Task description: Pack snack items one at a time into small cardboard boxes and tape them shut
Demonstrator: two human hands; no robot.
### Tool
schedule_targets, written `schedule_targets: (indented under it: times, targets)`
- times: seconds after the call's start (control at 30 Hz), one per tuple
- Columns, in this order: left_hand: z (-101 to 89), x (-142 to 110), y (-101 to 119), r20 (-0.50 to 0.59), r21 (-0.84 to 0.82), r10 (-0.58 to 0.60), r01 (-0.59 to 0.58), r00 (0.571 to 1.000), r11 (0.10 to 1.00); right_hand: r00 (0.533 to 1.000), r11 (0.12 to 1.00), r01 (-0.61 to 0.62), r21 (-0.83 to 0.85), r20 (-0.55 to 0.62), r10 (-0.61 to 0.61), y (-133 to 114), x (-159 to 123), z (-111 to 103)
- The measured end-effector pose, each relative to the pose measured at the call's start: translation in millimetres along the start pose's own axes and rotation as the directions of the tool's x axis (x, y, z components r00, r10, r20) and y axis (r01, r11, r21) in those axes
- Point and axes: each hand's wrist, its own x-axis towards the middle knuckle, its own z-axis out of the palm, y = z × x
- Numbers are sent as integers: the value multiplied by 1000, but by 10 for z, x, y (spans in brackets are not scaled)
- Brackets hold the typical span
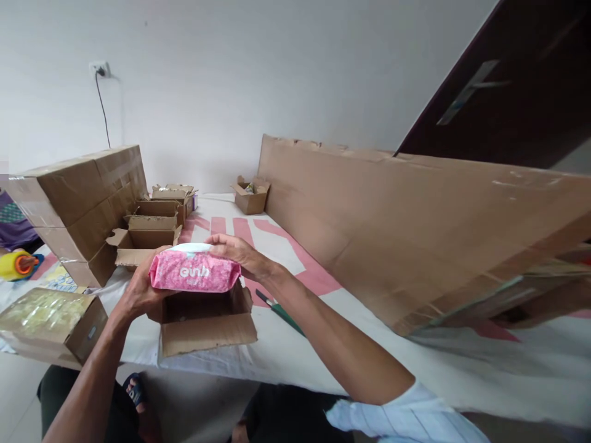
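Both my hands hold a pink wet-wipes pack [194,271] with white lettering just above a small open cardboard box [206,320]. My left hand [138,289] grips the pack's left end, fingers wrapped under it. Along the top and right end lies my right hand [235,251], its fingers closed on the pack. The open box sits at the near edge of the white-and-pink table cover [286,344], flaps folded out.
Several open small boxes [148,237] and a large sealed carton [78,203] stand at the left. A tape-covered box [50,323] sits at the near left. A long flattened cardboard sheet [415,227] leans along the right. A green-handled tool [279,311] lies beside the box.
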Motion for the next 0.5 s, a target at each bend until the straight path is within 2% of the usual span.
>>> schedule_targets:
  times: [0.1, 0.2, 0.27, 0.33, 0.43, 0.5]
  targets:
    - [-8, 29, -57, -82, -59, -29, 24, 996, 998, 994, 991, 98, 90, -51, -93, 90, -26, -7]
    - [-13, 69, -110, -142, -180, -111, 84, 984, 980, 981, 974, 194, 113, -15, -194, 174, -86, 19]
    - [-15, 125, -119, -146, -263, -199, 155, 969, 952, 960, 960, 278, 33, -6, -278, 208, -103, 58]
    - [-19, 213, -112, -137, -322, -260, 205, 956, 924, 931, 930, 355, -93, -59, -361, 220, -66, 96]
    - [-40, 395, -117, -113, -398, -290, 224, 950, 889, 908, 915, 356, -189, -160, -386, 216, 95, 104]
    - [-63, 522, -152, -64, -442, -306, 248, 950, 862, 921, 937, 306, -169, -197, -336, 227, 233, 65]
